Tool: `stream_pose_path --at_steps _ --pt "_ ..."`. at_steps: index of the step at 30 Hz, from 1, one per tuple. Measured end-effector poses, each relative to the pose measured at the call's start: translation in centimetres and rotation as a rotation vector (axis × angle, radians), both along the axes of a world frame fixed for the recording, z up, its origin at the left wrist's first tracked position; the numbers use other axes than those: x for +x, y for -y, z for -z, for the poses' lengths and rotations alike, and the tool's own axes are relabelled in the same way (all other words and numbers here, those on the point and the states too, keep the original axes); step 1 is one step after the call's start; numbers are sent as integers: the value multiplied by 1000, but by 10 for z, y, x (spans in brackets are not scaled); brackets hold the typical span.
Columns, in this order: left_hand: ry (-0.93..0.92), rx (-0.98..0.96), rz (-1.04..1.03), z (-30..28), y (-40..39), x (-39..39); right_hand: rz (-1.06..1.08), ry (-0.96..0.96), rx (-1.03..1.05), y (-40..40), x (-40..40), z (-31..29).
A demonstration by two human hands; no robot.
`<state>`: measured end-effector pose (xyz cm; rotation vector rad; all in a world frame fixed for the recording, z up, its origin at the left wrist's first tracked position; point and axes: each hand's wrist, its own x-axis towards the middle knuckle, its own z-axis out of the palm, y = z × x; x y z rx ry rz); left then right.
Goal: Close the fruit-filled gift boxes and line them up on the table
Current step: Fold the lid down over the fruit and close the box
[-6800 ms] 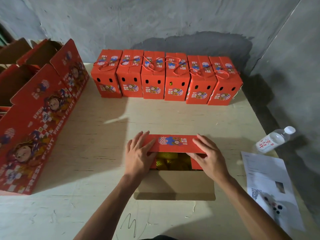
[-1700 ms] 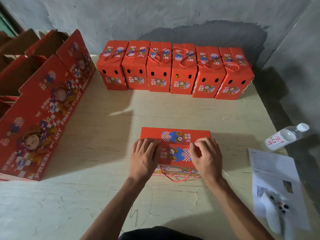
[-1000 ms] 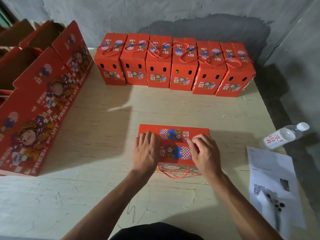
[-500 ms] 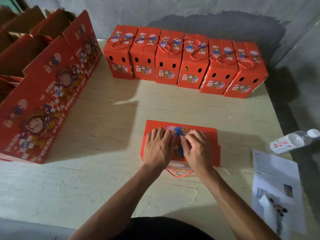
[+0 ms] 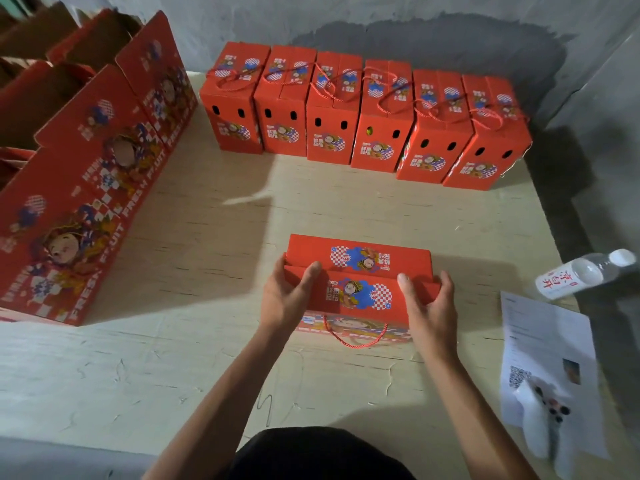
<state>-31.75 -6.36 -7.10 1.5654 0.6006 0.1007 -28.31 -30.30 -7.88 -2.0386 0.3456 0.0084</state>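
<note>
A red gift box [image 5: 360, 271] with cartoon print stands in front of me on the pale table [image 5: 214, 258], its two top flaps folded shut and its red cord handle hanging down the near side. My left hand [image 5: 284, 299] grips the box's left end, thumb on top, fingers round the side. My right hand [image 5: 427, 306] grips the right end the same way. Several closed red gift boxes [image 5: 363, 112] stand side by side in a row along the table's far edge, by the wall.
Open red boxes [image 5: 86, 174] with raised lids stand along the left side. A water bottle [image 5: 581, 273] lies at the right edge. A printed sheet [image 5: 550, 348] with a white controller [image 5: 543, 417] on it lies at near right. Grey walls close the back and right.
The flaps went from open, with fruit showing, to folded shut. In the last half second both hands slid from the middle of the lid out to the box's two ends.
</note>
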Motion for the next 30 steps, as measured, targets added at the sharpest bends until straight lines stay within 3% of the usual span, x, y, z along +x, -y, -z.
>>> stream_pose_path --at_steps 7,12,20,30 --pt "71 -89 -69 4 0 -2 38 80 86 0 2 8" --pt "64 1 -120 9 2 0 137 58 196 0 5 16" --pt "74 154 -119 9 4 -2 74 77 80 6 3 20" --pt "70 148 -160 16 1 3 158 98 154 -1 8 18"
